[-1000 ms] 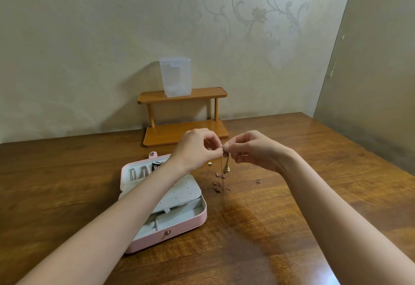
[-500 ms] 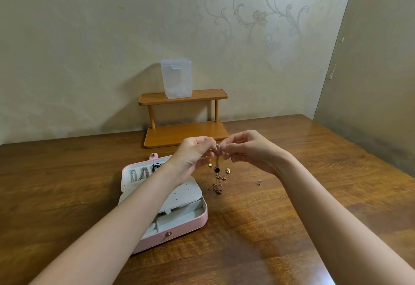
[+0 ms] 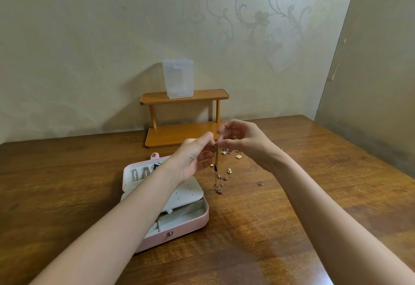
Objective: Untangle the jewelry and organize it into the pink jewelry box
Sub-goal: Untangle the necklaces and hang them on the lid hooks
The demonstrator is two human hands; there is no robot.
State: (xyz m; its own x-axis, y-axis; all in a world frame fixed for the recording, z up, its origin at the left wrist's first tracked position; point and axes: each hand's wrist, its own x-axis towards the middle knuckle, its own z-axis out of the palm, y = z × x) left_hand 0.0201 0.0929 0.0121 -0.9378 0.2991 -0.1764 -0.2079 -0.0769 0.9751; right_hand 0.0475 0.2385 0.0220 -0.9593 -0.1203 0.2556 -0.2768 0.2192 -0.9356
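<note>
While both hands pinch the tangled chain's top, its knot hangs free below the fingers.
Left hand (image 3: pixel 195 156) and right hand (image 3: pixel 244 143) fingertips meet on one spot of the tangled chain (image 3: pixel 217 172); both pinch it, other fingers loosely curled. Likely held up so gravity pulls strands straight and shows the snag. Chain's lower end touches the tabletop (image 3: pixel 292 217) under the fingers. Pink jewelry box (image 3: pixel 179 230) lies open just left of and below the fingers, within reach for drop-off. Loose small pieces (image 3: pixel 238 156) lie scattered beneath the fingers.
</note>
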